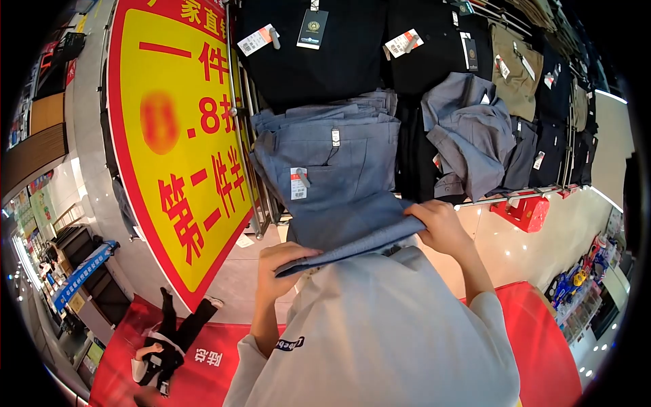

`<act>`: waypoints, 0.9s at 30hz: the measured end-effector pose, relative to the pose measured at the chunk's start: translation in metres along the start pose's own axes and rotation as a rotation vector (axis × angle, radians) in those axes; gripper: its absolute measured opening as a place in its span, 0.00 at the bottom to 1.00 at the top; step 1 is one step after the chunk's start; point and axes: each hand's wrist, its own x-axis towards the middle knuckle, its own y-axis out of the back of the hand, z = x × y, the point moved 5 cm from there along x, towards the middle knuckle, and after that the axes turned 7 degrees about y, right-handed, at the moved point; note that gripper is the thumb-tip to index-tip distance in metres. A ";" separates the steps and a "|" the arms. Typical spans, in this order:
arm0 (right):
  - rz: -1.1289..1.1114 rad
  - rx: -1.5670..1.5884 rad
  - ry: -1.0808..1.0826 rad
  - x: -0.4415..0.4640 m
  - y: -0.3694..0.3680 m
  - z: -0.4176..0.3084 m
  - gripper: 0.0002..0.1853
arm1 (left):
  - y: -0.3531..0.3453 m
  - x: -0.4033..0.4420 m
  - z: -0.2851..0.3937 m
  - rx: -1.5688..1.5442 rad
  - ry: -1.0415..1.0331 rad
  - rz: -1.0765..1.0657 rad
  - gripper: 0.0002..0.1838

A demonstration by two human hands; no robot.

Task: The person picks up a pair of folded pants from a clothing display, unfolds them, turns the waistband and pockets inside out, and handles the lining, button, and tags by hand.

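Observation:
Blue-grey trousers (346, 220) stretch from the rack's front toward my body, their near edge drawn up against my shirt. My left hand (281, 268) grips the left end of that edge, fingers closed on the cloth. At the right end, my right hand (437, 224) is closed on the same cloth. Just beyond lie folded grey-blue trousers (366, 156) with a red and white tag (298, 184). A crumpled grey garment (468, 136) rests to the right of them.
Folded black trousers (312, 61) lie farther back on the metal rack (261, 203). A yellow and red sign (183, 129) stands on the left. A red plastic stool (521, 211) is under the rack at right. Another person (166, 349) is at lower left on red flooring.

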 end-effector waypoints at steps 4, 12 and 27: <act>-0.191 -0.059 0.032 -0.016 0.046 -0.048 0.16 | 0.009 -0.016 0.037 -0.065 -0.181 -0.061 0.11; -0.248 -0.079 0.319 -0.055 0.092 -0.137 0.14 | 0.012 -0.066 0.107 -0.129 -0.473 -0.081 0.12; 0.029 -0.393 0.472 -0.005 0.245 -0.188 0.23 | 0.066 -0.033 0.241 0.065 -0.529 0.529 0.18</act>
